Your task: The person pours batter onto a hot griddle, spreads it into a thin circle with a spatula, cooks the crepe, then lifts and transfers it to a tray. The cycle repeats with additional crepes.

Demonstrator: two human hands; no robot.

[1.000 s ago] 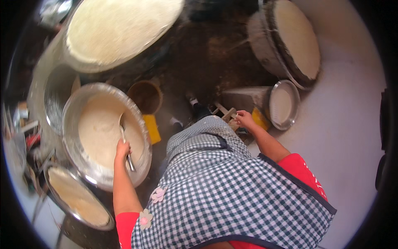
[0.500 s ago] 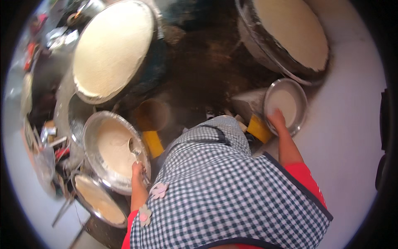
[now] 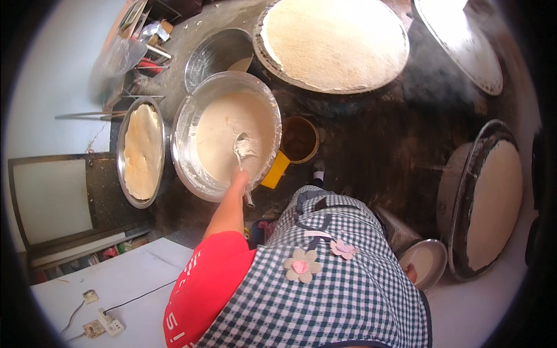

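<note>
My left hand point(image 3: 239, 181) is closed around the handle of a metal ladle point(image 3: 238, 152). The ladle's head, coated with pale batter, is over or in the batter point(image 3: 217, 139) of a wide metal basin point(image 3: 184, 152); how deep it sits is hard to tell. At the lower right, my right hand point(image 3: 411, 273) grips the near side of a smaller metal bowl point(image 3: 442, 264) of pale liquid batter. My checked apron hides most of that hand and its forearm; only some fingers show inside the rim.
A large round pan point(image 3: 333, 49) covered with pale batter stands ahead; another point(image 3: 496, 203) is at right. An oval tray point(image 3: 142, 153) of flat cooked sheets lies left. A deep metal pot point(image 3: 212, 55), brown bucket point(image 3: 300, 139) and yellow piece point(image 3: 276, 170) are nearby. Steam rises near a lid point(image 3: 464, 43).
The view has turned left, so the basin sits nearer the middle and the small bowl lower right. My left hand still holds the ladle at the basin; my right hand stays on the bowl.
</note>
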